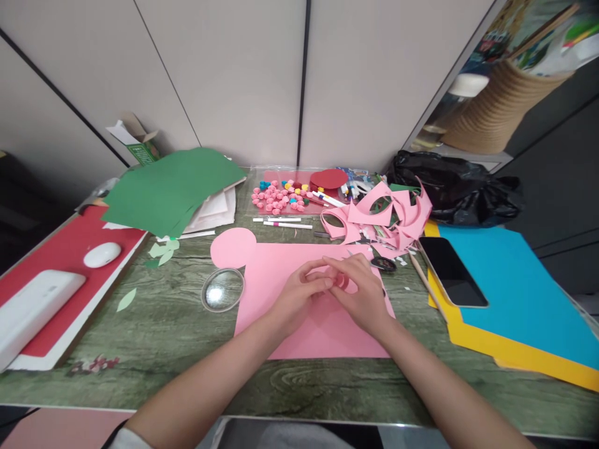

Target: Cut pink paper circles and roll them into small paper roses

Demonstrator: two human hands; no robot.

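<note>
My left hand (299,293) and my right hand (358,290) meet over a pink paper sheet (281,262) on the green desk. The fingers of both are pinched together on a small pink paper piece (340,282), rolled or curled between the fingertips. A pink paper circle (229,246) lies at the sheet's upper left. Scissors (384,264) rest just right of my right hand.
A round glass lens (223,289) lies left of the sheet. Pink paper offcuts (384,215), markers (286,222) and small paper roses (276,196) sit behind. Green paper (168,187), a mouse (102,254), a phone (452,271), blue paper (510,280) and a black bag (453,187) surround.
</note>
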